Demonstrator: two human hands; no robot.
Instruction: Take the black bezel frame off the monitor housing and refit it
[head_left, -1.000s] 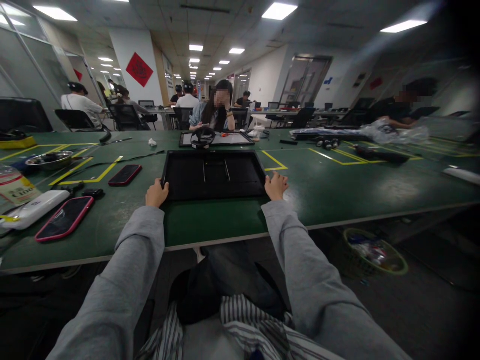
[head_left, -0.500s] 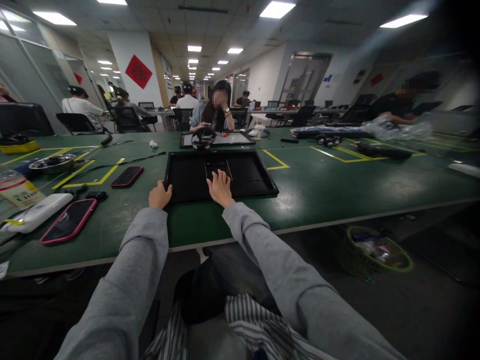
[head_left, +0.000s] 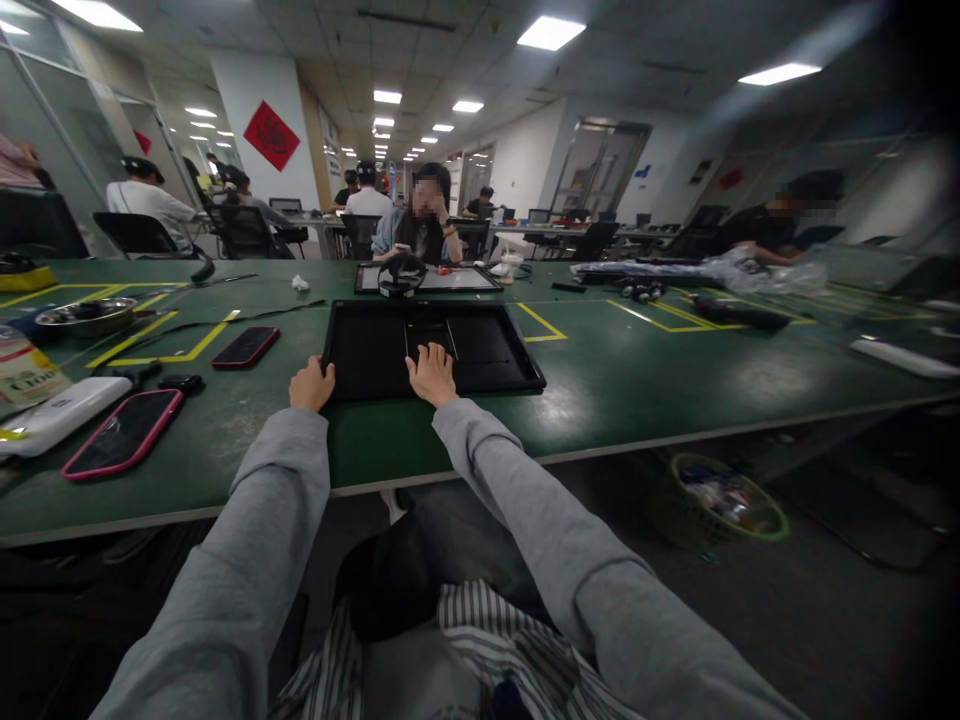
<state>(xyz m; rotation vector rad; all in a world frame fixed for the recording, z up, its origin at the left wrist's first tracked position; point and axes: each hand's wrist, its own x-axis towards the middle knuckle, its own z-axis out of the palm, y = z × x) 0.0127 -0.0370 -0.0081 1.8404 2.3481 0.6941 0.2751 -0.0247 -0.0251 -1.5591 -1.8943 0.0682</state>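
Note:
A black, shallow rectangular panel with a raised rim (head_left: 487, 340) lies flat on the green table, long side toward me. My left hand (head_left: 311, 383) is closed around its left front corner. Over the middle of the front edge rests my right hand (head_left: 433, 374), fingers stretched forward and slightly apart onto the recessed centre. Two thin bright lines run along that recess, partly covered by the fingers. Just behind the panel, a black strapped headset (head_left: 401, 275) stands in front of another framed panel (head_left: 472, 280).
Left of me lie two red-edged phones (head_left: 124, 435) (head_left: 246, 348), a white device (head_left: 64, 415) and a metal bowl (head_left: 86, 315). Plastic wrapping (head_left: 780, 268) and dark parts lie at the right. A basket (head_left: 731, 500) stands below the table. A person sits opposite.
My right hand has left the panel's right edge and moved leftward onto its middle, where it stays. My left hand keeps its hold at the left corner. The view shifts slightly.

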